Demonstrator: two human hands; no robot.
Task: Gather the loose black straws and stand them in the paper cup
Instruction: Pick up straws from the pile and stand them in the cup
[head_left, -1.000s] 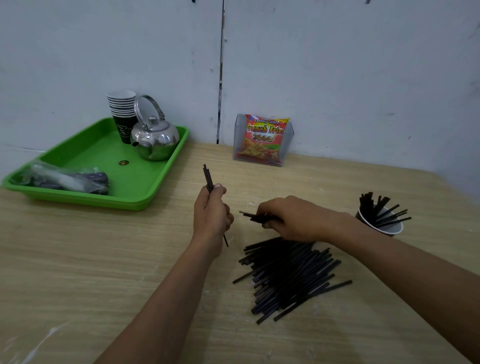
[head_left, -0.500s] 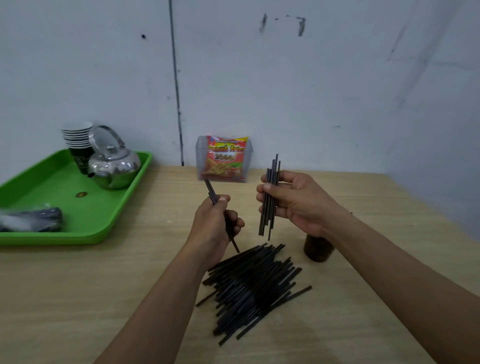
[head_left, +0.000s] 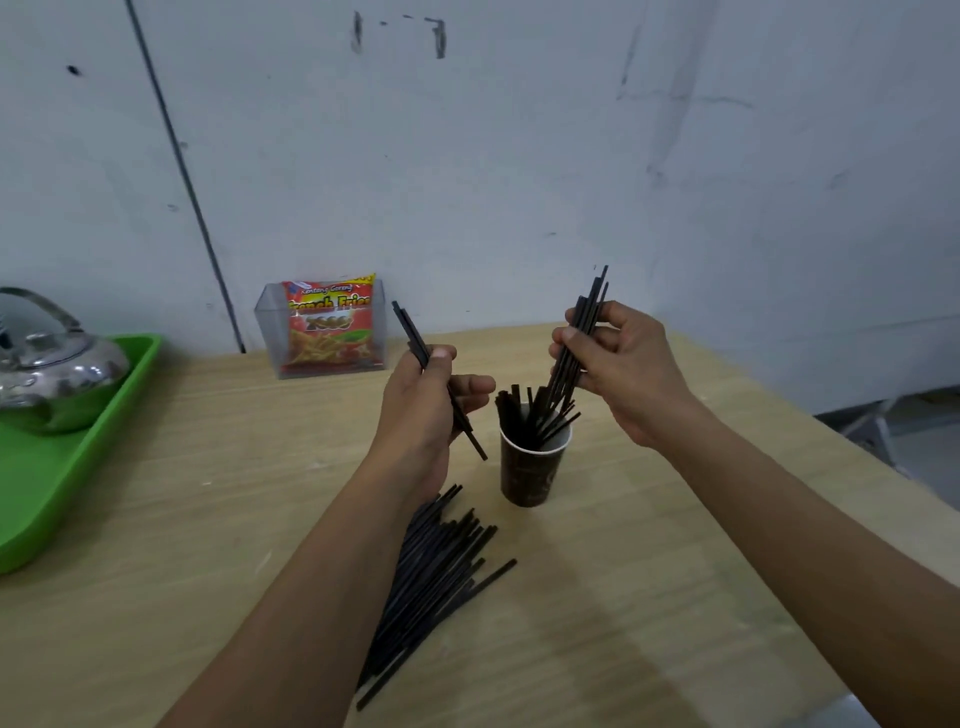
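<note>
A dark paper cup (head_left: 531, 473) stands on the wooden table (head_left: 649, 597) with several black straws leaning inside it. My right hand (head_left: 621, 364) is above the cup and grips a bundle of black straws (head_left: 584, 322) whose lower ends dip into the cup's mouth. My left hand (head_left: 428, 400), just left of the cup, is closed on a few black straws (head_left: 410, 330) held tilted. A pile of loose black straws (head_left: 431, 582) lies on the table under my left forearm, partly hidden by it.
A green tray (head_left: 67, 467) with a steel kettle (head_left: 47, 374) sits at the left edge. A clear holder with a red snack packet (head_left: 330, 327) stands against the wall. The table's right edge runs diagonally at the right.
My right hand has carried its bundle of straws to the right, over the cup, with the lower ends now inside. The view has swung right, and my left hand still holds its few straws.
</note>
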